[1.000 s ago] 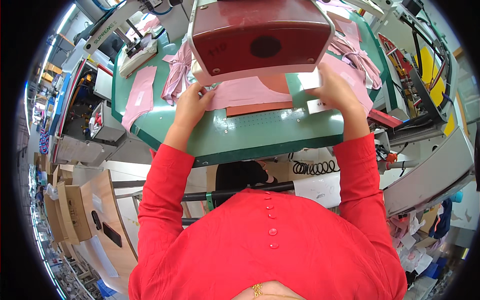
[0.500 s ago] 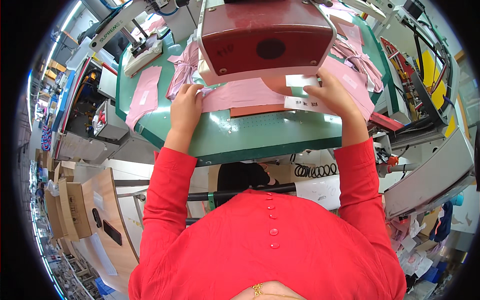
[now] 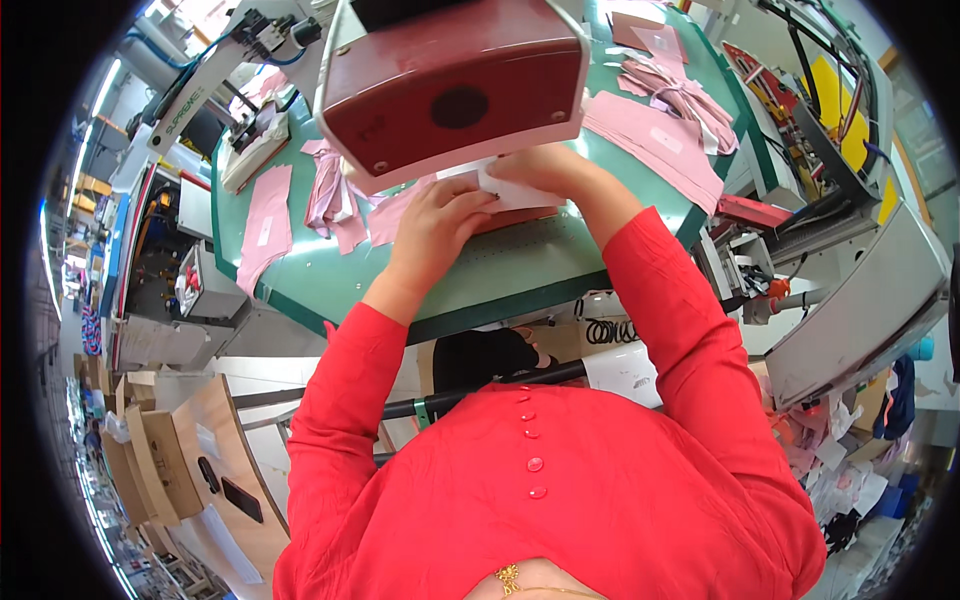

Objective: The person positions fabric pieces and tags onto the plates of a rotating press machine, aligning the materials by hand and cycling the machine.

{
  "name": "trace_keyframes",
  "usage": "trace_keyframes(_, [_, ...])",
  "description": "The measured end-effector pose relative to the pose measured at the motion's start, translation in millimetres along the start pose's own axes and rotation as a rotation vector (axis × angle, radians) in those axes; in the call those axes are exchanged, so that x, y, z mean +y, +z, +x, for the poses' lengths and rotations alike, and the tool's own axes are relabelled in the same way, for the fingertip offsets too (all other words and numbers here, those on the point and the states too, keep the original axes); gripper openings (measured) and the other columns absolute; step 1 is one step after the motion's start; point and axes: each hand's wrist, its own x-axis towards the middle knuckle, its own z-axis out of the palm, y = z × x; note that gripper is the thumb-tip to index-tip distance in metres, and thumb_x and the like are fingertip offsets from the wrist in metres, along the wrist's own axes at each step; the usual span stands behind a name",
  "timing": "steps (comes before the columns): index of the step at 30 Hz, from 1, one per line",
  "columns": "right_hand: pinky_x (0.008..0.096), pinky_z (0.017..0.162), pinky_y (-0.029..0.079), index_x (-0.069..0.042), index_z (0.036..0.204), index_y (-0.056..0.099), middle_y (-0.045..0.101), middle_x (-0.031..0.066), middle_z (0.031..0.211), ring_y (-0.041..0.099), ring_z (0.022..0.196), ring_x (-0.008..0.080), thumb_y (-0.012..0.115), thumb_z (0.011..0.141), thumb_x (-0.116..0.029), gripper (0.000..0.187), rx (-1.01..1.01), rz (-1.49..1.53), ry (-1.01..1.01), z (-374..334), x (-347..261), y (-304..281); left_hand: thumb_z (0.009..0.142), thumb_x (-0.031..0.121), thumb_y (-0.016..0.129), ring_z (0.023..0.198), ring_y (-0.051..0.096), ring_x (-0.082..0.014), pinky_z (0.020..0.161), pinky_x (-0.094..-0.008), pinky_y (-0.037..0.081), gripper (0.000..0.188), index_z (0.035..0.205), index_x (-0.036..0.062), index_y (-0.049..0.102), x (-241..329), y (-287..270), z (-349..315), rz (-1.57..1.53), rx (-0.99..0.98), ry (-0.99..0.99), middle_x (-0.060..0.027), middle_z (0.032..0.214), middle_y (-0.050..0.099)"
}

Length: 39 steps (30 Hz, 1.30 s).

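Pinching a white label on pink fabric, both hands' fingers close under the red press head.

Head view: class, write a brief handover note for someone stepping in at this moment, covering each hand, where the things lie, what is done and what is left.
Left hand: fingers on the white piece at the dark red press head.
Right hand: on the same piece, partly under the head.
Pink fabric lies under the piece on the green table.
Done: piece laid on the fabric.
Left: seemingly final alignment; pink stacks wait at the right.
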Motion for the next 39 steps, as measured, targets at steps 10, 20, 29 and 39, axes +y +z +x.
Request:
trace_keyframes(10, [0.0408,0.076,0.048,-0.012,0.112,0.066,0.057,0.0123,0.088,0.057,0.085,0.0319,0.055,0.085,-0.006,0.029,0.266,-0.197,-0.082,-96,20,-7,0.075,0.013,0.075,0.096,0.059,-0.0269,0.083,-0.0368,0.048,0.019,0.094,0.0081,0.073,-10,0,-12,-0.134,-0.063,-0.233,-0.0075,0.098,0.063])
trace_keyframes(20, [0.0364,0.075,0.045,-0.012,0.115,0.065,0.055,0.0062,0.087,0.053,0.086,0.0252,0.061,0.078,-0.008,0.038,0.332,-0.582,-0.23,-119,18,8,0.077,0.015,0.074,0.099,0.058,-0.0265,0.087,-0.0369,0.046,0.018,0.094,0.0096,0.074,-9,6,-7,-0.083,-0.087,-0.188,-0.007,0.101,0.065])
trace_keyframes(29, [0.0372,0.078,0.046,-0.012,0.112,0.066,0.058,0.0059,0.094,0.054,0.09,0.0257,0.061,0.079,-0.009,0.034,0.327,-0.573,-0.201,-117,15,7,0.077,0.015,0.073,0.102,0.056,-0.0285,0.09,-0.039,0.045,0.02,0.096,0.0102,0.073,-5,6,-8,0.002,-0.074,-0.159,-0.0074,0.105,0.063])
trace_keyframes(39, [0.0391,0.084,0.048,-0.011,0.112,0.066,0.062,0.0053,0.11,0.055,0.093,0.0288,0.06,0.078,-0.006,0.034,0.327,-0.559,-0.257,-113,18,7,0.079,0.044,0.069,0.124,0.04,-0.0363,0.105,-0.0465,0.033,0.074,0.131,-0.0033,0.045,60,24,-21,0.187,-0.208,-0.177,-0.0182,0.132,0.044])
